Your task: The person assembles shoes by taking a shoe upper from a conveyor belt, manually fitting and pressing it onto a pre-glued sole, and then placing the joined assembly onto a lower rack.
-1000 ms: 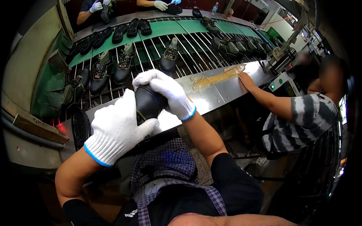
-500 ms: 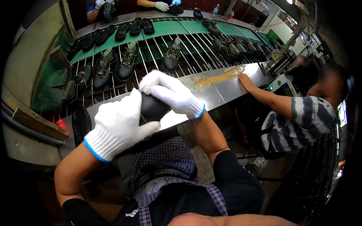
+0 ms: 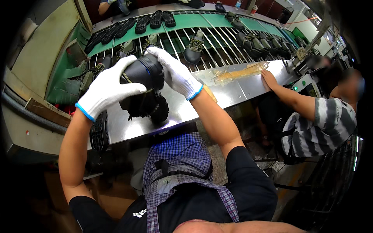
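Note:
Both of my white-gloved hands are round a black shoe, raised over the near steel table. My left hand grips its left side, with the thumb stretched across the near face. The right hand presses its fingers on the far top end, near the thick ridged edge of the sole. Just below the shoe is another dark, ridged shape with laces; whether it is a second shoe or a reflection I cannot tell. A loose black sole lies at the table's left end, near my left wrist.
Beyond the steel table, a rod rack carries several laced shoes; loose soles lie on its green strip. A brown taped patch is on the table at right, beside a co-worker's hand. Other gloved workers are across the rack.
The shoe has turned from its smooth black upper to show the ridged sole edge. My hands have moved forward over the table, and the right one has shifted round the shoe's side.

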Tool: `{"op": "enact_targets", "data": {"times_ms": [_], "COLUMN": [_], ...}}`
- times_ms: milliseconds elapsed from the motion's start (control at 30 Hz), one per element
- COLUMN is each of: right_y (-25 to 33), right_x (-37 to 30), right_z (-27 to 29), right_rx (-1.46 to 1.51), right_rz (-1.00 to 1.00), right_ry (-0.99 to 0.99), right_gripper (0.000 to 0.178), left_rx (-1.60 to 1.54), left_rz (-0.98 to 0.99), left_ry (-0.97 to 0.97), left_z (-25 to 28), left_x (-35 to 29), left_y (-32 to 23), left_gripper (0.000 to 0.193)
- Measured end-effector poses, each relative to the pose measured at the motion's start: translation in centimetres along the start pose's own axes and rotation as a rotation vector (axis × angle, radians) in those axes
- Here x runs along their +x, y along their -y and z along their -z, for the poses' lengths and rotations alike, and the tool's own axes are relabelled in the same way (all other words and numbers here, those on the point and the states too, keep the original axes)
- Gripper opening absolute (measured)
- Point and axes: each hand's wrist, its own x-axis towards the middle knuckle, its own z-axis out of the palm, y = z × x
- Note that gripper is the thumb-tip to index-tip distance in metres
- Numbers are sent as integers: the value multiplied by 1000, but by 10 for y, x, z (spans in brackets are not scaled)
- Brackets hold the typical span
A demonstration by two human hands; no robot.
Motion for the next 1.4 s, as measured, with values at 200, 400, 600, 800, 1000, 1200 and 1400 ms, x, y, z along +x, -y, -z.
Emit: {"op": "enact_targets", "data": {"times_ms": [200,400,600,800,1000,1200,1400], "right_y": [-26,-36,-31,-100,-105,-129,-79], "right_x": [23,38,13,-59,-61,-61,-62], "right_z": [-15,-16,-14,16,12,24,2], "right_rx": [-179,-397,-876,-471,-260,-759,-1101], "right_rz": [79,39,-136,-53,-245,125,43], "right_ry": [105,113,122,31,-88,-86,9], "right_gripper": [61,86,98,70,59,56,61], "left_rx": [-113,-159,-175,-216,-174,-243,-29], "left_rz": [56,79,64,110,52,141,140], "left_ry": [37,-35,-121,-109,-204,-193,-307], "left_z": [11,-1,-1,-5,-11,-14,-16], "left_x": [9,18,10,4,-3,-2,-12], "left_y": [31,51,65,72,76,79,59], "left_gripper": [100,87,82,88,83,72,83]}}
